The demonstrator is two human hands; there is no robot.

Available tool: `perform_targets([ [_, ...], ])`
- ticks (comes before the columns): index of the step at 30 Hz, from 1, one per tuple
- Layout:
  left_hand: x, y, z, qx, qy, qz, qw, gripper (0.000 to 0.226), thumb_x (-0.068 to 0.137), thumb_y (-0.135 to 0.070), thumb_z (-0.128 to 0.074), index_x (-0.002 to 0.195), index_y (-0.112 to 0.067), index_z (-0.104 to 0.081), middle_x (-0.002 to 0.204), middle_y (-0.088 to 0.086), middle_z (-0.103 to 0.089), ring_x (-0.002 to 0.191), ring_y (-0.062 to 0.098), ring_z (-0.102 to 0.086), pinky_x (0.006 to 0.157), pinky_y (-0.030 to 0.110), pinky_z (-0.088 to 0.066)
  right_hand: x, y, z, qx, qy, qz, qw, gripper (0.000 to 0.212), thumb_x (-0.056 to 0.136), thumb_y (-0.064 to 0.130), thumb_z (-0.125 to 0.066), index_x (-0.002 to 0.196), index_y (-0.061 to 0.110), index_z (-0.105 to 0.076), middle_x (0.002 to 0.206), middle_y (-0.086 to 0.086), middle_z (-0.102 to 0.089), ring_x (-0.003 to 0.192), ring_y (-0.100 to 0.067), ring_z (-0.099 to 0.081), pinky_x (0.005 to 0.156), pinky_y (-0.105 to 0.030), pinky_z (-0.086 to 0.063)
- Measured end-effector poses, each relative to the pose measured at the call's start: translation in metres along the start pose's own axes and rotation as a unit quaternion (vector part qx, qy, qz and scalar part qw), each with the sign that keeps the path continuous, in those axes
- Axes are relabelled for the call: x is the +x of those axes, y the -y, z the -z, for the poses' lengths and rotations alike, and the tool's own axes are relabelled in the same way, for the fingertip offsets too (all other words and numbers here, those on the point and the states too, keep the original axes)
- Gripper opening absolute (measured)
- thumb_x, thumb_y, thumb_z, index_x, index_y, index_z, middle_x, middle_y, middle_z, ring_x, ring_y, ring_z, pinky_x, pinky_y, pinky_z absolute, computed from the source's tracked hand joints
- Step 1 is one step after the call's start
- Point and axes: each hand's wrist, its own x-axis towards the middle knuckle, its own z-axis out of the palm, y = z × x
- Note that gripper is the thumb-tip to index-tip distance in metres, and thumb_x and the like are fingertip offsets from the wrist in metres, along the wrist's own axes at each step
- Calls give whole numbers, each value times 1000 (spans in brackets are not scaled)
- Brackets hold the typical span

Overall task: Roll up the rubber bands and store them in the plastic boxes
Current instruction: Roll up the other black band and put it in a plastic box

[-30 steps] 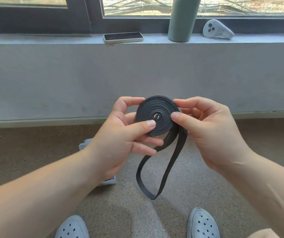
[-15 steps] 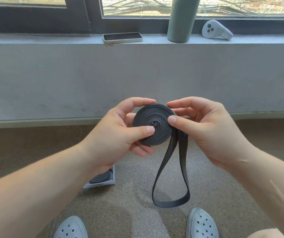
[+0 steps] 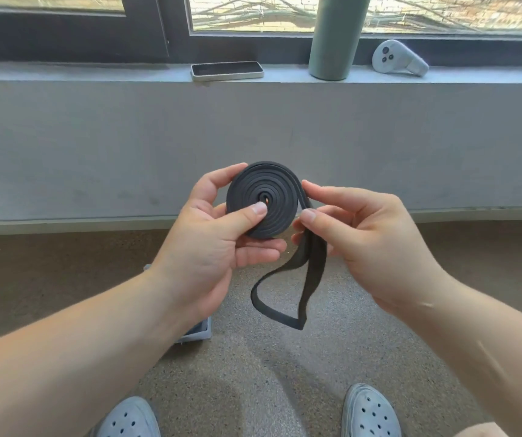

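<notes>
A black rubber band [image 3: 277,197] is wound into a flat spiral coil, held up in front of me. My left hand [image 3: 218,247] grips the coil, thumb pressed on its face and fingers behind. My right hand [image 3: 363,234] pinches the loose end where it leaves the coil's right side. A short loop of the band hangs down between my hands above the floor. A clear plastic box [image 3: 198,332] sits on the floor, mostly hidden under my left forearm.
A grey low wall and window ledge [image 3: 95,74] stand ahead, carrying a phone [image 3: 227,70], a green bottle [image 3: 335,36] and a white controller [image 3: 398,58]. Speckled floor lies below. My two grey clogs [image 3: 370,411] show at the bottom edge.
The coil has grown and turned as more band was wound on. The hanging loop is shorter and has lifted. My left forearm now covers more of the plastic box.
</notes>
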Motion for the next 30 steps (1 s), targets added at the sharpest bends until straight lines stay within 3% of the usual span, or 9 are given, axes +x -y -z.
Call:
perform_targets([
  [2,-3,1,-3,-12,7,2,1000,42,93,-4,-61,127,-28,-53,93,10,-75,63,32,-71,56,33,-61,-5,-2,-8,41,-20,-6,999,33,89,7,-71,119,20,-72,90,-7,-79,89,-26,-76,78,-38,-59],
  [6,-7,5,-6,-7,18,2,1000,41,94,-5,-60,126,-28,-49,93,10,-75,62,31,-69,56,33,-61,-11,-6,-15,84,-60,-4,995,34,86,6,-73,118,16,-73,91,-8,-79,92,-27,-76,86,-42,-59],
  [11,-8,6,-6,5,12,-2,1000,44,92,-3,-62,127,-26,-49,94,8,-74,58,32,-67,53,33,-59,-8,-4,-12,72,-79,-9,994,23,83,4,-77,104,13,-76,91,-9,-79,87,-28,-76,79,-42,-60],
  [14,-5,6,-4,18,8,-5,1000,44,93,-2,-62,127,-26,-50,99,11,-74,60,34,-67,53,33,-59,-4,-1,-8,56,-75,-12,996,22,80,3,-80,99,14,-78,90,-12,-77,82,-22,-74,71,-28,-55],
  [15,-4,5,-2,24,9,-4,1000,44,93,-1,-62,127,-25,-50,102,13,-74,61,35,-67,53,34,-59,-2,0,-6,54,-70,-17,996,21,80,3,-80,98,13,-78,90,-14,-77,82,-28,-73,71,-29,-54],
  [18,-2,3,2,35,11,-3,999,44,92,0,-62,127,-25,-53,103,17,-73,61,37,-67,51,33,-59,1,4,3,57,-43,-40,997,19,80,3,-79,97,12,-78,85,-13,-73,87,-42,-71,76,-48,-56],
  [21,-2,3,3,37,11,6,999,44,92,1,-63,127,-25,-54,100,15,-73,59,36,-67,51,32,-59,-1,7,6,58,-15,-60,996,19,82,2,-75,100,7,-75,90,-17,-76,82,-32,-74,81,-48,-59],
  [24,-3,6,1,25,11,14,1000,45,91,-1,-63,128,-24,-53,103,16,-73,59,35,-68,52,33,-59,-5,4,1,56,-27,-63,996,15,84,2,-75,98,6,-75,91,-19,-77,88,-36,-75,84,-54,-58],
  [30,-7,9,-4,-14,21,20,999,47,84,-7,-66,124,-27,-51,99,11,-73,61,33,-69,54,33,-60,-12,-1,-11,73,-74,-23,994,11,86,3,-75,94,10,-74,92,-13,-78,87,-29,-75,83,-47,-59],
])
